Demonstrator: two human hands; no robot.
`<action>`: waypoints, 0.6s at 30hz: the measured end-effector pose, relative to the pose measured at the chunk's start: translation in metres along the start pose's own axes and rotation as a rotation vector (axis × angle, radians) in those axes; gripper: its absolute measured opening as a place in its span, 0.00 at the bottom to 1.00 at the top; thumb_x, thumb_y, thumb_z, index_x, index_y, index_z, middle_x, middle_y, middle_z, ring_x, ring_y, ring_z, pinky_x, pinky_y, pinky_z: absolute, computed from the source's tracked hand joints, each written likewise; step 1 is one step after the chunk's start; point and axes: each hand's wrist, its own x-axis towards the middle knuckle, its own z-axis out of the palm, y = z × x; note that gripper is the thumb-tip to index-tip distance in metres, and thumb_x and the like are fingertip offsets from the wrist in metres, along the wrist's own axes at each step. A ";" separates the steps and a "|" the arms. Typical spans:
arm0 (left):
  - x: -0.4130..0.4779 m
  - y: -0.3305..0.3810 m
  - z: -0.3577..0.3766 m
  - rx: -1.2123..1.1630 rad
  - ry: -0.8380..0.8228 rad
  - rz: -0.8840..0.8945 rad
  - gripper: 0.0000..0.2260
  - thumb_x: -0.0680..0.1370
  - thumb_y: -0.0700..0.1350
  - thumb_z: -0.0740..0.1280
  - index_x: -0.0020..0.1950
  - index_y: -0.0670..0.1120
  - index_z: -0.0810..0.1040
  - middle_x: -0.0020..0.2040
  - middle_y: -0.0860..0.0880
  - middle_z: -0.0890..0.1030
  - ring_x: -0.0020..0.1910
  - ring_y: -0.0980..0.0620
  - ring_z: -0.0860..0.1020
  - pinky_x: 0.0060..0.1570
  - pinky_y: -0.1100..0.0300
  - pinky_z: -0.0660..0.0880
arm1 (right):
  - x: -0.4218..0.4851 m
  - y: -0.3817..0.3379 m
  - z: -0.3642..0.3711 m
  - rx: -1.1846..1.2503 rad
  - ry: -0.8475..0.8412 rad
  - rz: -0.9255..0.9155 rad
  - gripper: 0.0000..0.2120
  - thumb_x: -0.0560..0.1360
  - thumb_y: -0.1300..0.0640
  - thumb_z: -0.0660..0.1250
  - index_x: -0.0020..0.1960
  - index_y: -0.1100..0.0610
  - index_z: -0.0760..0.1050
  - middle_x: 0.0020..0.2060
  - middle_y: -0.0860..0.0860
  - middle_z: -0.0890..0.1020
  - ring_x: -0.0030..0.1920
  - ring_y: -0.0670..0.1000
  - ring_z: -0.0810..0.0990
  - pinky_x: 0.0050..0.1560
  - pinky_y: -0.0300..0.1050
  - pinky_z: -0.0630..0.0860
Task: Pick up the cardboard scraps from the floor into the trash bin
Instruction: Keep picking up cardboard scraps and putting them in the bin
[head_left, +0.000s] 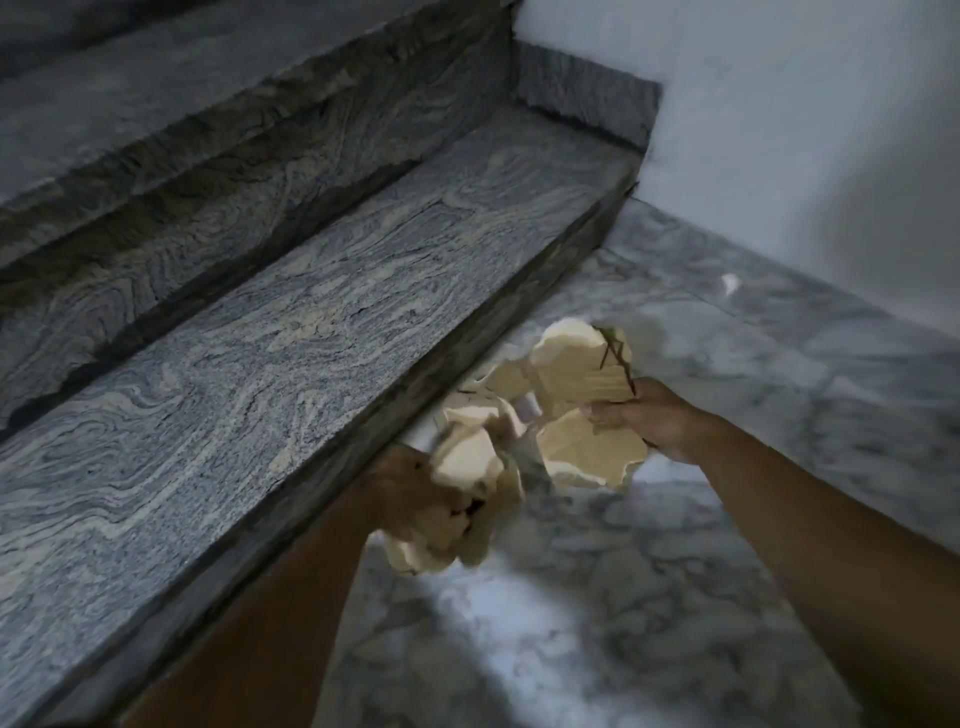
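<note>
Both hands hold tan cardboard scraps above the marble floor, close to the bottom stair. My left hand (415, 499) is closed around a blurred bunch of torn scraps (462, 467) that stick out above and below the fist. My right hand (649, 415) pinches two or three larger flat scraps (576, 374), one hanging lower (592, 457). The two bundles almost touch. No trash bin is in view.
Grey veined stone stairs (311, 312) rise to the left, the lowest step right beside my left hand. Pale marble floor (675, 597) spreads below and right. A white wall (805, 130) stands at the back right. A small white speck (730, 283) lies near the wall.
</note>
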 end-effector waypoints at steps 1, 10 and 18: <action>0.000 0.017 0.003 -0.091 0.079 0.020 0.08 0.66 0.36 0.80 0.43 0.39 0.85 0.36 0.47 0.86 0.36 0.50 0.83 0.36 0.59 0.80 | -0.013 -0.001 -0.007 0.084 0.038 0.006 0.15 0.73 0.62 0.74 0.59 0.61 0.81 0.52 0.57 0.86 0.50 0.54 0.85 0.46 0.45 0.82; 0.031 0.103 0.011 0.441 0.019 0.141 0.21 0.65 0.51 0.81 0.54 0.45 0.82 0.45 0.48 0.84 0.41 0.52 0.82 0.38 0.56 0.81 | -0.095 0.017 -0.055 0.035 0.165 0.037 0.12 0.73 0.62 0.75 0.55 0.62 0.81 0.48 0.58 0.86 0.46 0.54 0.85 0.42 0.44 0.82; 0.047 0.025 0.056 0.663 -0.152 0.276 0.45 0.72 0.47 0.75 0.80 0.51 0.51 0.64 0.48 0.77 0.62 0.47 0.76 0.51 0.59 0.72 | -0.090 0.075 -0.040 -0.648 0.110 0.277 0.11 0.73 0.56 0.73 0.51 0.62 0.81 0.47 0.58 0.83 0.51 0.58 0.82 0.48 0.48 0.78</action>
